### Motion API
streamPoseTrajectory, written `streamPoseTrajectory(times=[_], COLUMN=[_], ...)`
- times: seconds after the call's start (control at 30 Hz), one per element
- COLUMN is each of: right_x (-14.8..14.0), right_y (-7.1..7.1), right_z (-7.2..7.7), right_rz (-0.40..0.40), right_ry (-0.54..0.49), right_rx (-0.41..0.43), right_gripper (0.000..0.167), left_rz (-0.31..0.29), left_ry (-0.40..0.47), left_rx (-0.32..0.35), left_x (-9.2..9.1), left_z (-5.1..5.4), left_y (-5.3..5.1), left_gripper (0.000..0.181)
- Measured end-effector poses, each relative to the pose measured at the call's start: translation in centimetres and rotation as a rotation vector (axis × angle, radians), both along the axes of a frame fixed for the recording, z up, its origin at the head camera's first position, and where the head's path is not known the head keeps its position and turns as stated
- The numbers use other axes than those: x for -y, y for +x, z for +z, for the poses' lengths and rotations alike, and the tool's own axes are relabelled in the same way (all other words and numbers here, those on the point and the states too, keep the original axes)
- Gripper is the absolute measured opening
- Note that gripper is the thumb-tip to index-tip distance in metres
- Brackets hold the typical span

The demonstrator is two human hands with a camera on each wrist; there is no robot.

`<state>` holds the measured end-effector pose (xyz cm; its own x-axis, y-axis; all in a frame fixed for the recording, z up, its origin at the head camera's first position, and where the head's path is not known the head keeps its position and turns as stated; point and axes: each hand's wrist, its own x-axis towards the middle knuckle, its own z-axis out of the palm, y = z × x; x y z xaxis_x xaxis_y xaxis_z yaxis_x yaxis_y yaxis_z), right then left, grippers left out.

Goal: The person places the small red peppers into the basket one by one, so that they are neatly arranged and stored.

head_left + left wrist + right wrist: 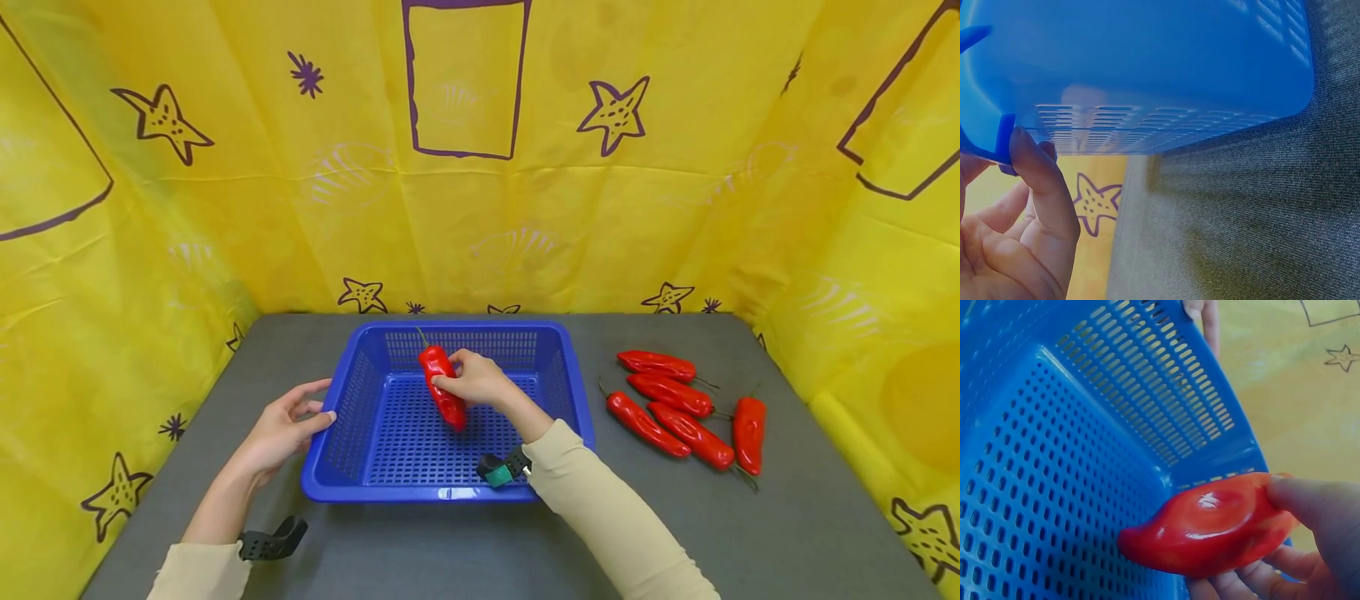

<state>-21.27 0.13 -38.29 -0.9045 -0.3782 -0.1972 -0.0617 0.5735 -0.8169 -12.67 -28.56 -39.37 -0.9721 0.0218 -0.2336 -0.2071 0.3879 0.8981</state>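
Beige sleeves (622, 521), then hands (483, 380) (279, 429): right round pepper (450, 407), left on basket rim (375, 493).

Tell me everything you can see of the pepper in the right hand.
The pepper is long, red, glossy and whole-looking, with shallow dents and a blunt tip; a thin green stem juts from the other end. It is over the blue basket, stem end away from the person, tip nearer. The right hand grips it, thumb on one side, fingers on the other; nothing else visibly touches it.
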Motion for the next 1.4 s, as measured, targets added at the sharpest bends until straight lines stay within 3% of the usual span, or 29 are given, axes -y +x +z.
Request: streamPoseTrajectory(times=[0.43,0.97,1.4], right_x=[1.4,2.6,4.0], right_y=[-0.3,-0.6,-0.7], right_z=[-0.6,-1.7,-2.4], right_rz=[0.000,-0.012,-0.015], right_ry=[-0.054,-0.182,-0.217], right_rx=[0.074,0.259,0.351], right_gripper=[0.049,0.042,0.040], left_rz=[0.005,0.000,0.000], left_ry=[-0.011,0.011,0.021], left_rx=[0.005,0.003,0.014], left_x=[0.0,-0.2,-0.2], left_z=[0.1,0.0,0.2], left_y=[0.2,0.1,0.0], left_gripper=[0.066,0.065,0.065])
